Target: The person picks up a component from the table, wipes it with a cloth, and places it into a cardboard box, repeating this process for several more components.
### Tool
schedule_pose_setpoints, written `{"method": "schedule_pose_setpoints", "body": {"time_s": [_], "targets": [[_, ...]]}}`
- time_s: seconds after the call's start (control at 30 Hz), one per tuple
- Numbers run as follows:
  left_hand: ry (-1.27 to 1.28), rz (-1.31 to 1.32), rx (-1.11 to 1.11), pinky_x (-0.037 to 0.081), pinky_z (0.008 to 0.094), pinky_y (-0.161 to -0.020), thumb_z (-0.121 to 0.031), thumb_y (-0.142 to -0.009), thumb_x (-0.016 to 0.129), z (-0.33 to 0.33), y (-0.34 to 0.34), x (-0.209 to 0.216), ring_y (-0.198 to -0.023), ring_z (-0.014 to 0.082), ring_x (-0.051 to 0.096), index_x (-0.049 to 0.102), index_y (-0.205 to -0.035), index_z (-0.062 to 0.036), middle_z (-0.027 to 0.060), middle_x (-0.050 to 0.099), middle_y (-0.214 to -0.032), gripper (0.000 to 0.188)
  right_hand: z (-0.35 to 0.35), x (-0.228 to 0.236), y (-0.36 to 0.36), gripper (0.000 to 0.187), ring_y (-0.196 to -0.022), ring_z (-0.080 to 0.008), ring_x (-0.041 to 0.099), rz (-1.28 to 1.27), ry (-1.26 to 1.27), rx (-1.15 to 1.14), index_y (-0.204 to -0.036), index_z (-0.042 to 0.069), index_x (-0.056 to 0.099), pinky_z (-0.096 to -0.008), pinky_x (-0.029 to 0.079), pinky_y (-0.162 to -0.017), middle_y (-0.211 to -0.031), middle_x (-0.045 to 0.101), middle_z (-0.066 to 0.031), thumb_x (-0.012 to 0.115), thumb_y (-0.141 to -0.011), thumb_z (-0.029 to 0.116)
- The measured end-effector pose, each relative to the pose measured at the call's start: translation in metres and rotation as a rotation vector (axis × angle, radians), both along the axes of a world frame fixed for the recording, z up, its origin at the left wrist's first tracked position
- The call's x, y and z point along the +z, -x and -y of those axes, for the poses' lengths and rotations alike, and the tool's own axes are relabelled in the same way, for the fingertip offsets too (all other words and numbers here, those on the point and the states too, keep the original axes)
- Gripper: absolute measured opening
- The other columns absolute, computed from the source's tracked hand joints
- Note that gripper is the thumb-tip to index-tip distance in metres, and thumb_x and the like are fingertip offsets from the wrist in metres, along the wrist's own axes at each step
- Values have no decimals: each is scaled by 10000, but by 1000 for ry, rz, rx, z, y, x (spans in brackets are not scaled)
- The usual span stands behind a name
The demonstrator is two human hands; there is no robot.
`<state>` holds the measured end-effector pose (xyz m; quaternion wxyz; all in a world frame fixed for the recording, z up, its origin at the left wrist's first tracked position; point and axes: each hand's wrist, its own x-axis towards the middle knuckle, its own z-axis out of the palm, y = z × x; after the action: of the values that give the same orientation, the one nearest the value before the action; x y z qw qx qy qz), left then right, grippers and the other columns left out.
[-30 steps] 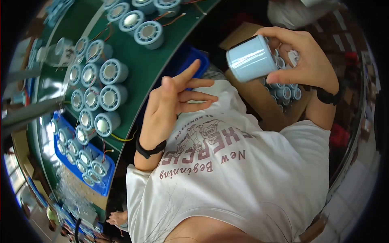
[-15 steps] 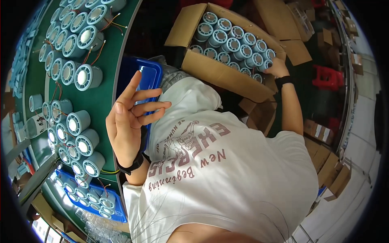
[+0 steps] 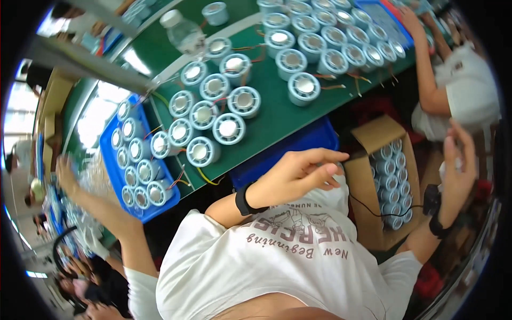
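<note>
Nothing is gripped by the relaxed left hand [image 3: 298, 173] or outstretched right hand [image 3: 460, 165]. Between them, blue cylinders [image 3: 392, 184] are packed in a box [image 3: 368, 229]; beyond the left hand, others [image 3: 229, 129] are left on a table [image 3: 266, 138].

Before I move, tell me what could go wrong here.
The black cord crosses the open carton toward the right hand; it might snag on the cylinders inside if that arm pulls.

One cylinder stands close to the table's near edge, so a bump could knock it off.
</note>
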<state>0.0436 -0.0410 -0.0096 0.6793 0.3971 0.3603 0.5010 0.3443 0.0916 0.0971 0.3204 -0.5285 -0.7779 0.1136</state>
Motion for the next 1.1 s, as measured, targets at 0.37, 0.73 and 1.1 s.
{"method": "schedule_pose_setpoints", "body": {"time_s": [0.37, 0.73, 1.1], "targets": [[-145, -149, 116, 533, 306, -868, -160, -996, 513, 35, 48, 21, -994, 199, 671, 535, -1297, 19, 149, 674, -1071, 351, -211, 15, 443, 645, -1057, -277, 614, 689, -404, 1262, -1310, 59, 533, -355, 500, -890, -1179, 638, -162, 761, -736, 244], [-94, -142, 350, 541, 302, -826, -95, -967, 545, 45, 61, 18, -979, 194, 665, 544, -1292, -1, 145, 646, -1128, 339, -253, -47, 487, 800, -1013, -312, 632, 828, -84, 1095, -1281, 114, 529, -402, 523, -872, -1113, 651, -151, 811, -536, 30], [-794, -984, 1048, 507, 370, -938, 36, -746, 759, -5, 36, 17, -1206, 319, 548, 418, -1408, 4, 263, 396, -1423, 745, -71, 56, 244, 648, -765, -125, 622, 436, 254, 1232, -1273, 121, 570, -261, 469, -612, -897, 666, -74, 796, -668, 174]]}}
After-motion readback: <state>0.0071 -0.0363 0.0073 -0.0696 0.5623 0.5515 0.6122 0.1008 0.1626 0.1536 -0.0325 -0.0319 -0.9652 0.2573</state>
